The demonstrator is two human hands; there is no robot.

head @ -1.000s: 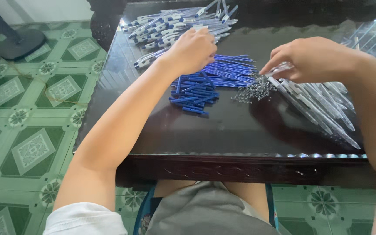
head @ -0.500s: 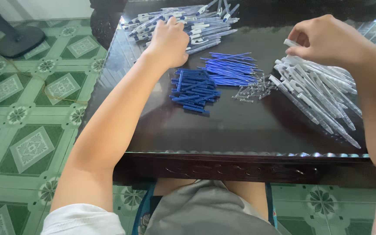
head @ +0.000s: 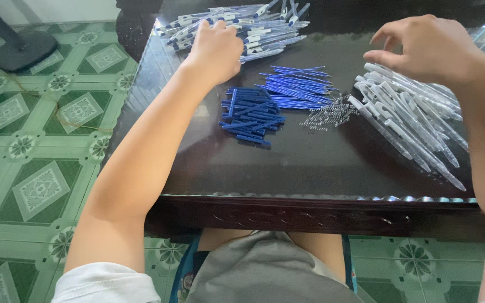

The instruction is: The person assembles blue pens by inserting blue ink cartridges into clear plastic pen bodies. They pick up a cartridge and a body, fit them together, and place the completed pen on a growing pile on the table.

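The left hand [head: 215, 51] is being rested, curled, on the finished pens [head: 237, 28] at the table's [head: 310, 163] far edge, its grasp not discernible, while the empty right hand [head: 428, 47] is being held spread above the clear barrels [head: 411, 120], from which one barrel needs pinching.
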